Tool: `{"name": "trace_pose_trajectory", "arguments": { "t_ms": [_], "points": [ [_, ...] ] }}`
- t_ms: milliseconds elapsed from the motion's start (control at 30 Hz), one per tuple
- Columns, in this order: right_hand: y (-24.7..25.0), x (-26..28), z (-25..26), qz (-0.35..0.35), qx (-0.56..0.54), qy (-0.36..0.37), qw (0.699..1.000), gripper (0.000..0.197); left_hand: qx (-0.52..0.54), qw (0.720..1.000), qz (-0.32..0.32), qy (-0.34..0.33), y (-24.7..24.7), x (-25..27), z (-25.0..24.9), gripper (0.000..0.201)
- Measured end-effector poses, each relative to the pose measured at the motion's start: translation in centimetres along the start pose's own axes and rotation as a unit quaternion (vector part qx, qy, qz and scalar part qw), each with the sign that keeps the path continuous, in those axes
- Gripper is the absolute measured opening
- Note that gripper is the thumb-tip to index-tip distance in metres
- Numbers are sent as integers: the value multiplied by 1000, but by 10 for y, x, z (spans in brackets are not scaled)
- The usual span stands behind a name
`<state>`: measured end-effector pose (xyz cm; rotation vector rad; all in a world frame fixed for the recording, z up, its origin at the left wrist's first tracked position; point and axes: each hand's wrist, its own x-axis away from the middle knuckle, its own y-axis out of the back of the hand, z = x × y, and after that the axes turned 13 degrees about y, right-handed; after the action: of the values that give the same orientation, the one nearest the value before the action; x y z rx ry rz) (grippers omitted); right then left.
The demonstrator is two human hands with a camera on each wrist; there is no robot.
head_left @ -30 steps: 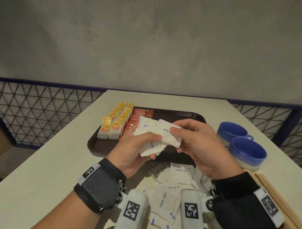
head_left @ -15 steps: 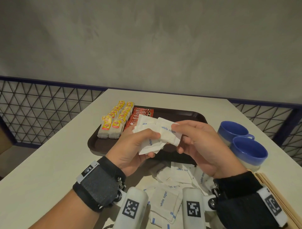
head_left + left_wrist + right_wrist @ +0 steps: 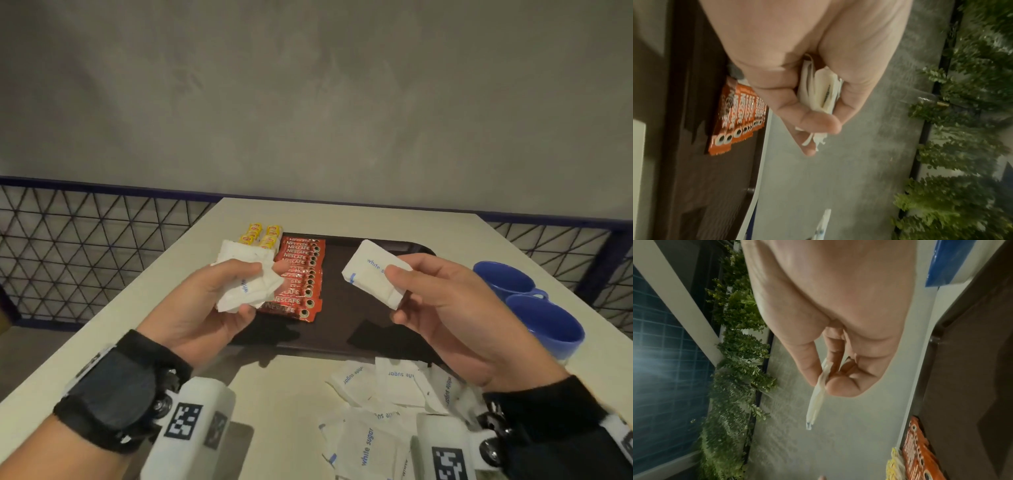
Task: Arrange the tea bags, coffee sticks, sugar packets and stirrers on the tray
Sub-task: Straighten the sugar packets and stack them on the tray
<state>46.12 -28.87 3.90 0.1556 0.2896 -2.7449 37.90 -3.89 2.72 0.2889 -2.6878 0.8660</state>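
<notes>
Left hand (image 3: 205,301) grasps bunch of white paper sugar packets (image 3: 245,277), centre-left of frame. Right hand (image 3: 442,311) pinches single white sugar packet (image 3: 371,272) above dark brown plastic tray (image 3: 370,308). Red coffee sticks (image 3: 299,274), yellow tea bags (image 3: 262,234) lie on tray. More white packets (image 3: 380,411) on table, lower right.

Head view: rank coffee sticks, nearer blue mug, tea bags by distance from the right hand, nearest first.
From the right hand:
1. Nearer blue mug, just to its right.
2. Coffee sticks, left, on the tray.
3. Tea bags, far left, at the tray's back corner.
</notes>
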Motion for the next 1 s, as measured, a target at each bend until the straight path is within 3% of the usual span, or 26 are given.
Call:
{"name": "trace_pose_trajectory", "arguments": {
  "t_ms": [167,300,367,467,533,600,800,900,1000],
  "points": [
    [-6,-12,12,-34,13,-4,999,22,43,999,28,8,13,2,-6,49],
    [-29,-68,28,35,126,12,991,28,10,998,51,31,11,-1,4,43],
    [-40,-108,32,69,253,22,965,24,-4,998,52,35,11,-2,7,33],
    [-47,-162,26,113,435,21,893,13,-14,998,58,35,13,-5,7,31],
    [-45,-192,15,127,521,8,844,8,-13,998,60,34,15,-8,7,33],
    [-41,-218,4,131,566,-14,814,6,-13,997,64,30,18,-11,6,37],
    [-30,-256,-25,135,584,-46,799,16,-52,996,62,38,22,-30,2,67],
    [-29,-261,-42,160,607,-54,777,19,-80,993,65,60,16,-34,-5,23],
    [-33,-263,-52,170,635,-44,752,17,-80,991,78,75,11,-34,-6,19]
  ]
}}
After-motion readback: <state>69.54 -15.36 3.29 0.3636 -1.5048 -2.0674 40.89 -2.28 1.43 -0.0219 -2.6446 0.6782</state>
